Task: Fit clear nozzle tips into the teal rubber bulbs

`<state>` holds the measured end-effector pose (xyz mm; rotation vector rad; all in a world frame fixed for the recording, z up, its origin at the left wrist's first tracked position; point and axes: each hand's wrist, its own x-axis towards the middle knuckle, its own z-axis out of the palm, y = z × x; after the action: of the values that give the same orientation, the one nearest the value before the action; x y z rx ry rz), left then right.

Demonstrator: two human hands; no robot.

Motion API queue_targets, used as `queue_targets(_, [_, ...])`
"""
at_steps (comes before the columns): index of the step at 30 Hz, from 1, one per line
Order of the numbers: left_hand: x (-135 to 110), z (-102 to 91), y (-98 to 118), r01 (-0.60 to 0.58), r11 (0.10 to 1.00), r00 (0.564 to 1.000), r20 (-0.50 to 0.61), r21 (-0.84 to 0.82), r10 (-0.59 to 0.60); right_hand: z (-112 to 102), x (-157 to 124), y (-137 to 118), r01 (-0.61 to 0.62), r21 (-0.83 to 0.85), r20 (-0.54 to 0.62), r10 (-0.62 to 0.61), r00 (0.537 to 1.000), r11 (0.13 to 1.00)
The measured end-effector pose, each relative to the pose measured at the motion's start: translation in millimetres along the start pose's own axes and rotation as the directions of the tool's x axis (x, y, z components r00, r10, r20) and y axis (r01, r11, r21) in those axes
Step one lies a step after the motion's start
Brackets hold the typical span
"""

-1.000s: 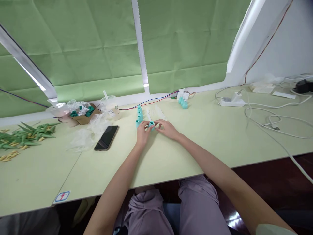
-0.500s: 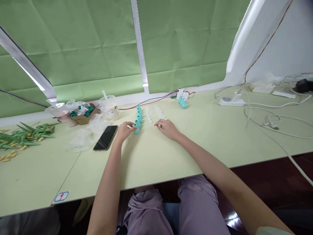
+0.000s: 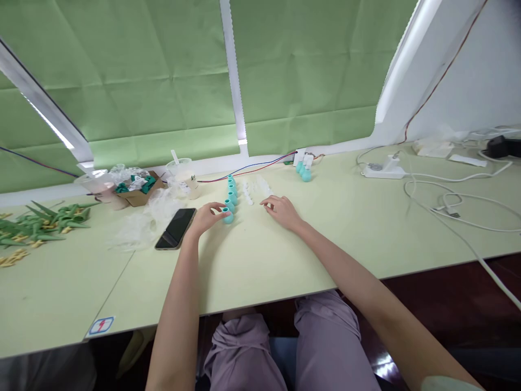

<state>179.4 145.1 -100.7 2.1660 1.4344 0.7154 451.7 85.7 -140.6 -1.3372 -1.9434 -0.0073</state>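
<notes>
A row of small teal vase-shaped pieces (image 3: 231,196) stands on the pale green table (image 3: 285,255). My left hand (image 3: 207,216) rests at the near end of that row, thumb and fingers pinched on the nearest teal piece (image 3: 228,218). My right hand (image 3: 280,210) lies palm down on the table to the right, fingers spread and holding nothing, its tips beside a patch of small clear plastic parts (image 3: 255,190).
A black phone (image 3: 176,228) lies left of my left hand, with clear plastic bags (image 3: 140,222), a cardboard box (image 3: 140,187) and cups behind. Green folded pieces (image 3: 36,222) lie far left. More teal pieces (image 3: 304,172), a power strip (image 3: 382,171) and white cables (image 3: 456,203) occupy the right.
A second ago both hands held a teal piece together at the centre. My left hand then carried it left to the near end of the row, and my right hand let go and stayed flat.
</notes>
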Motion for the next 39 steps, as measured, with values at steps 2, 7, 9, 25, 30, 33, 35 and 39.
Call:
queue_targets(2, [0, -3.2, -3, 0.030, 0.999, 0.992, -0.120, -0.041, -0.034, -4, 2, 6, -0.053, -0.012, -0.086, 0.052, 0.995, 0.999])
queue_targets(7, [-2, -1.0, -8, 0.183, 0.980, 0.825, -0.529, -0.079, -0.197, -24, 15, 50, -0.363, 0.071, -0.481, 0.351, 0.804, 0.929])
queue_targets(9, [-4, 4.9, -7, 0.228, 0.970, 0.792, -0.564, -0.082, -0.234, -37, 22, 75, -0.525, 0.085, -0.568, 0.474, 0.673, 0.847])
queue_targets(25, [0, 16.0, -8, 0.262, 0.965, 0.821, -0.531, 0.025, -0.209, -60, 53, 143, -0.489, -0.478, -0.334, 0.364, 0.870, 0.730])
queue_targets(30, [0, 17.8, -8, 0.249, 0.968, 0.834, -0.518, 0.042, -0.192, -59, 58, 137, -0.497, -0.540, -0.434, 0.281, 0.856, 0.679])
queue_targets(33, [0, 16.8, -9, 0.240, 0.970, 0.834, -0.520, 0.044, -0.183, -57, 65, 141, -0.451, -0.557, -0.389, 0.261, 0.884, 0.697])
queue_targets(35, [1, 16.0, -9, 0.237, 0.970, 0.834, -0.521, 0.047, -0.179, -55, 68, 146, -0.389, -0.560, -0.287, 0.269, 0.919, 0.731])
queue_targets(39, [3, 15.8, -9, 0.231, 0.972, 0.836, -0.521, 0.045, -0.175, -44, 68, 155, -0.274, -0.567, -0.159, 0.223, 0.962, 0.777])
